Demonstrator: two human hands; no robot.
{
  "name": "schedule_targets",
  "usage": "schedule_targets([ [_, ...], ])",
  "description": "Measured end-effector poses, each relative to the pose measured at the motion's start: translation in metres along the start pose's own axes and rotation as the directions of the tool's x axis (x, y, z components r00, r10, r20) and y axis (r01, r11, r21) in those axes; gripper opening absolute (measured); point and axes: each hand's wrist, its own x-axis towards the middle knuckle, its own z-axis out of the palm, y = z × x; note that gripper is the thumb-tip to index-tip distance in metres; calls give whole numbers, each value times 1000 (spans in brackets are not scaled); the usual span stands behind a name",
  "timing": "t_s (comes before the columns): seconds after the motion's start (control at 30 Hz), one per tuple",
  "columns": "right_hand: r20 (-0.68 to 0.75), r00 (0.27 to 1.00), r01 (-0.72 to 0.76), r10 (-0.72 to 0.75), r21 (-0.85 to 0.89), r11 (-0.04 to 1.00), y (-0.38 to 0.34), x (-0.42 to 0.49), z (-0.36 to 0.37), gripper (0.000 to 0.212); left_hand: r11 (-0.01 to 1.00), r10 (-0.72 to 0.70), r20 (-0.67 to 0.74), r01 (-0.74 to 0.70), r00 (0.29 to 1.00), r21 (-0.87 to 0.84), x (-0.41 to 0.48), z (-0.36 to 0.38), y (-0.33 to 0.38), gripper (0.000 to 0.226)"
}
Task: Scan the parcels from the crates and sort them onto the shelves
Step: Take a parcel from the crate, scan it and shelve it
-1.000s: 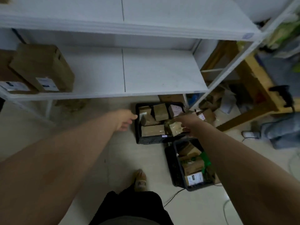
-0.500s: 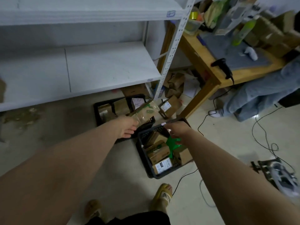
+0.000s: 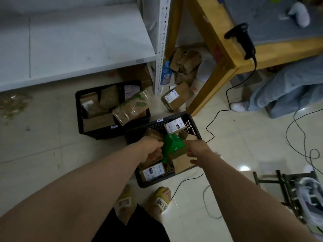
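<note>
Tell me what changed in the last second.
The clear pouch was let go and lies across the far crate rim. Both hands moved to the near crate; the left hand grips the green parcel, the right hand at its other side. Crates and scanner stayed put.

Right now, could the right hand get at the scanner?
Probably yes: the scanner lies at the table's near edge with nothing between, but the right hand is down in the crate on the green parcel.
</note>
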Motion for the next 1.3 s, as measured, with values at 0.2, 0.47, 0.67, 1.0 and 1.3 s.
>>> schedule_targets([
  [0.2,-93,996,-3,6,28,1000,29,82,-7,28,996,-83,13,83,996,-27,83,37,-15,20],
  [0.47,-205,973,59,-102,-206,977,63,215,0,30,987,-163,18,164,986,1,204,84,-41,26],
  [0.67,-299,953,-27,-43,-228,973,83,301,-8,66,963,-268,41,268,962,8,277,117,-57,50],
  [1.0,-342,940,-95,2,-256,962,94,328,-29,75,925,-366,167,378,916,-44,303,126,-61,58],
  [1.3,-383,921,10,-71,-157,988,17,182,-77,74,873,-332,159,367,930,-321,158,93,5,58],
])
